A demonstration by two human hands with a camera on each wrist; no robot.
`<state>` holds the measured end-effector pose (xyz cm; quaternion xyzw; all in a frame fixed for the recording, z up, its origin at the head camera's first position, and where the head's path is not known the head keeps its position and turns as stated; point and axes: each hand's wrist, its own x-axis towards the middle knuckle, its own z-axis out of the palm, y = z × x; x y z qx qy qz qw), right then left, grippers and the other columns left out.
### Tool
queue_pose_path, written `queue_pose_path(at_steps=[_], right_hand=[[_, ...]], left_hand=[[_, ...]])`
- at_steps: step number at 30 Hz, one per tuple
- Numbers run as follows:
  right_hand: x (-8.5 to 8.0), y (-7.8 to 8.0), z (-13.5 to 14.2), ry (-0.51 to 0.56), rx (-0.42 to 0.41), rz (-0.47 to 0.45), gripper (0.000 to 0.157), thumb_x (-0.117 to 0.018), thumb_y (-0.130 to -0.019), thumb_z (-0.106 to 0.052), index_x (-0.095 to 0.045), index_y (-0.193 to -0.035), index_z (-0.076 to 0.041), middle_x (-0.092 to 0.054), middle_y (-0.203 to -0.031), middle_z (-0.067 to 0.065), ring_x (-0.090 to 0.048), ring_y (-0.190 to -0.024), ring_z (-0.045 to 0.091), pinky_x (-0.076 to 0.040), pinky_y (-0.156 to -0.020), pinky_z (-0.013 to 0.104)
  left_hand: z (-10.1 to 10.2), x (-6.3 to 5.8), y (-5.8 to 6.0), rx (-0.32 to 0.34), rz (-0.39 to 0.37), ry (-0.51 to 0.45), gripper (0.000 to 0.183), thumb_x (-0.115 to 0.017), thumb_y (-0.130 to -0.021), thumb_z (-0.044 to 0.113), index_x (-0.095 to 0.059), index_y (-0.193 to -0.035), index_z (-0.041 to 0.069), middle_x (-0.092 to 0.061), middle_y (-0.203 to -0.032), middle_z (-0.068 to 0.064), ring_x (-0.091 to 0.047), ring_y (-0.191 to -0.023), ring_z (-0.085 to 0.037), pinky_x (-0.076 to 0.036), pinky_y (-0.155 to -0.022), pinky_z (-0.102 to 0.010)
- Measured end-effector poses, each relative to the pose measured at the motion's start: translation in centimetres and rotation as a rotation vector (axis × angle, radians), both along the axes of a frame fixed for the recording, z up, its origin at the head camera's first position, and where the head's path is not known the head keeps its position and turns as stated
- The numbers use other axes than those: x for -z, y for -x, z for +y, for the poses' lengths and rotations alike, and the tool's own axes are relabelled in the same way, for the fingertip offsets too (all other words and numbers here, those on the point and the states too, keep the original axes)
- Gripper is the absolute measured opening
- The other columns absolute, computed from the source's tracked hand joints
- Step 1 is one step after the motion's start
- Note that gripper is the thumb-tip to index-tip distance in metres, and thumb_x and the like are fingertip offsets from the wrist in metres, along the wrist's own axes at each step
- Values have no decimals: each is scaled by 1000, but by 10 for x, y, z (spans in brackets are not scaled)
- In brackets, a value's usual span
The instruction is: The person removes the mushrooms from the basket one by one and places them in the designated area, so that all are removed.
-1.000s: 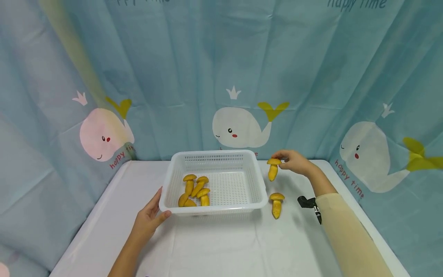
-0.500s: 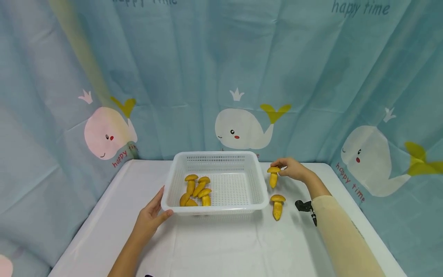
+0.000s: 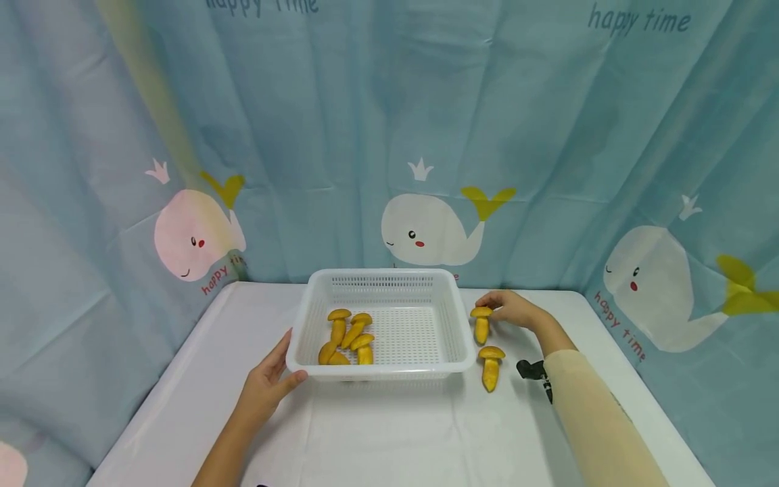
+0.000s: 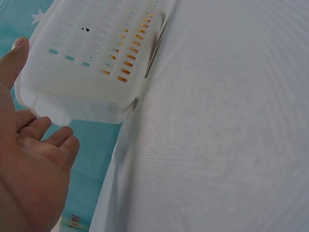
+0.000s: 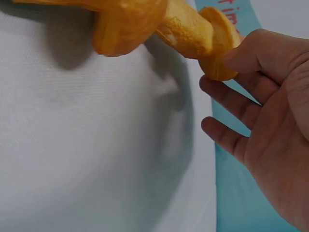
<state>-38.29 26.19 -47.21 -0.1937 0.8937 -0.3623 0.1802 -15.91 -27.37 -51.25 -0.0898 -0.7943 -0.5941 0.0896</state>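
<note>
A yellow mushroom with a rounded cap stands out just right of the white plastic basket. My right hand pinches it by the cap, thumb on one side and fingers on the other; the right wrist view shows this grip on the cap. Close in front of it lies a second yellow mushroom, stem toward me. My left hand holds the basket's near left corner, its thumb at the front rim and fingers along the left side. Inside the basket, several similar mushrooms lie on the left.
A black object lies on the white-covered table, partly hidden by the right sleeve. Blue curtains with whale prints stand behind the table and along both sides.
My right hand has come nearer and lower with the mushroom, toward the one lying in front. The left hand keeps its place on the basket. The head view has shifted slightly.
</note>
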Motion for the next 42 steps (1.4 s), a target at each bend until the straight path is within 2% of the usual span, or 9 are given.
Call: queue_pose_path(at_steps=[11,19,23,28,35,42], right_hand=[[7,-2,3,-7,53,-32,40,-63,-92,0,-66,-132,-6,-65,-134,13,-58,-124,32,-44,-112,56],[7,-6,4,0,42,-43,44,-62,-90,2,-64,-134,-4,-63,-137,16,-57,-125,35,-46,-111,56],[5,-10,5,-12,47,-7,45,-63,-92,-2,-61,-138,-1,-61,-140,18,-53,-131,39,-43,-112,60],[-4,-16,3,-23,100,57,44,-65,-97,-12,-59,-141,-6,-57,-146,18,-47,-137,43,-41,-112,65],[-23,-29,-3,28,127,149,43,-65,-100,-18,-59,-142,-11,-56,-147,16,-47,-138,40,-44,-110,61],[-48,-48,-21,85,147,236,45,-66,-101,-22,-58,-143,-11,-58,-145,14,-49,-136,38,-40,-114,59]], left_hand=[[4,1,1,-19,-14,36,85,-76,-94,13,-29,-163,30,-27,-169,3,-28,-153,-29,-37,-106,-10],[4,3,1,-9,-13,25,85,-75,-94,13,-28,-163,29,-26,-169,4,-28,-153,-14,-36,-107,-10],[4,3,0,3,-3,13,85,-75,-94,11,-28,-163,27,-25,-170,3,-28,-152,-6,-35,-107,-8],[4,1,-1,5,-5,10,85,-75,-95,11,-28,-163,26,-24,-170,2,-28,-152,-6,-35,-107,-8],[3,-1,-2,1,-4,28,85,-75,-94,11,-28,-163,24,-25,-170,0,-27,-154,-27,-37,-107,-9],[2,-3,0,-29,-23,51,86,-77,-93,14,-28,-163,28,-26,-169,4,-29,-153,-25,-38,-106,-11]])
